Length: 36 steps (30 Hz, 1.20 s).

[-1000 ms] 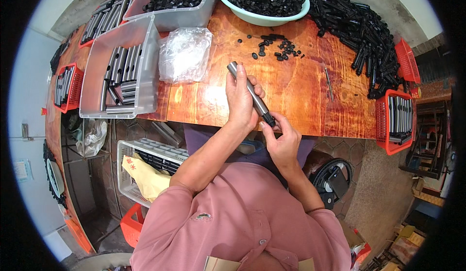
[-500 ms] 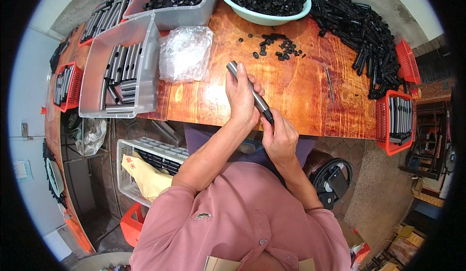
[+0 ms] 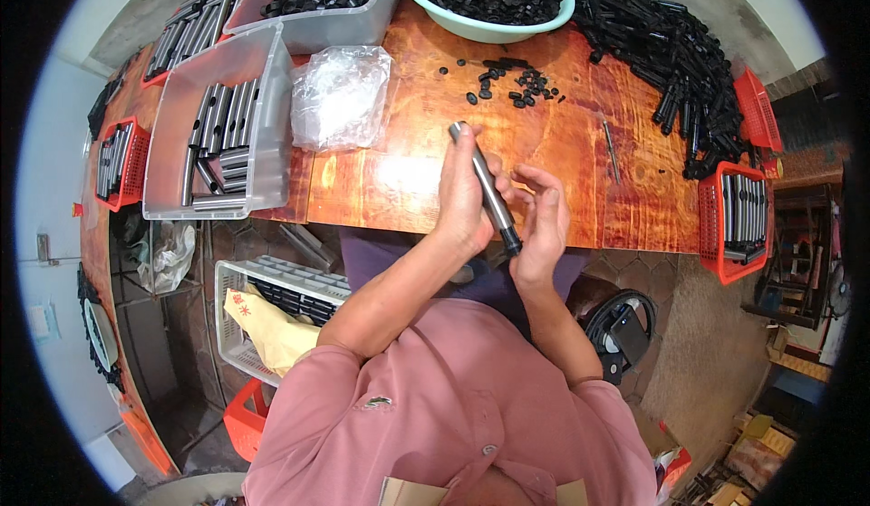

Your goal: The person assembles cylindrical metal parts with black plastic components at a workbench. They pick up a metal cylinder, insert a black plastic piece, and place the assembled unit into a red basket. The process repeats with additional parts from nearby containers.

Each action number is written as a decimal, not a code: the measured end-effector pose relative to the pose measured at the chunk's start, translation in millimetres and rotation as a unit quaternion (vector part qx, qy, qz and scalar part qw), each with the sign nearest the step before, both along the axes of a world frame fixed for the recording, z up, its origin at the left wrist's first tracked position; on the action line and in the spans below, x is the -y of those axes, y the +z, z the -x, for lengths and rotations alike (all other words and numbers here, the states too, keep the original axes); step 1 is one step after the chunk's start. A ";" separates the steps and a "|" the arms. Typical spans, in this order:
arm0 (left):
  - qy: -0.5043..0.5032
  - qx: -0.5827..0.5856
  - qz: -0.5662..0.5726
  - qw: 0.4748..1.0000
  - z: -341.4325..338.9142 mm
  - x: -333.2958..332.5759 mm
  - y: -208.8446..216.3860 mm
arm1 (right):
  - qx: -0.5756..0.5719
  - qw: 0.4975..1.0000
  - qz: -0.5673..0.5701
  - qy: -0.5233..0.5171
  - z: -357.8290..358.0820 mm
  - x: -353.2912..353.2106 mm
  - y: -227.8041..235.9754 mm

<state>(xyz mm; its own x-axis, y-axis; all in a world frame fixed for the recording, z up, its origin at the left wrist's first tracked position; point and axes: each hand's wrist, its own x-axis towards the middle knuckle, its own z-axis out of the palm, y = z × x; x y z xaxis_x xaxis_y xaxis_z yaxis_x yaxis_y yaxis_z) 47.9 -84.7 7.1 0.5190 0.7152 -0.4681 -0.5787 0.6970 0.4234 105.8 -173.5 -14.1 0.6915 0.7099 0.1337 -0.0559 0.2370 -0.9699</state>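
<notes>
My left hand (image 3: 462,200) is wrapped around a silvery metal tube (image 3: 490,191) over the front edge of the table. The tube slants, its bare end up and to the left. A black plug-like piece (image 3: 512,241) sits on its lower end, towards my body. My right hand (image 3: 544,232) is open right beside that end, fingers apart and raised; whether its palm touches the tube I cannot tell. On the table beyond my hands lie several small black caps (image 3: 523,87).
A clear bin (image 3: 272,180) of metal tubes stands left, near a crumpled plastic bag (image 3: 340,98). Behind are a pale green basin (image 3: 489,30) of black pieces and a black parts pile (image 3: 662,53). A thin rod (image 3: 612,153) and a red basket (image 3: 711,234) are at the right.
My right hand's fingers have come off the tube's black end and spread open. My left hand has shifted slightly to the right, still holding the tube.
</notes>
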 end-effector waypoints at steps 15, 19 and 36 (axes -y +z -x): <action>0.018 -0.076 -0.142 0.987 -2.0 21.6 -5.2 | -0.069 0.997 -0.031 -0.009 1.0 -11.5 2.9; 0.008 -0.074 -0.134 0.988 -1.4 24.2 2.5 | -0.057 0.998 -0.023 -0.011 0.7 -8.5 2.3; 0.014 -0.060 -0.149 0.987 -2.1 30.6 -1.7 | 0.064 0.996 -0.023 -0.054 5.9 -16.7 11.6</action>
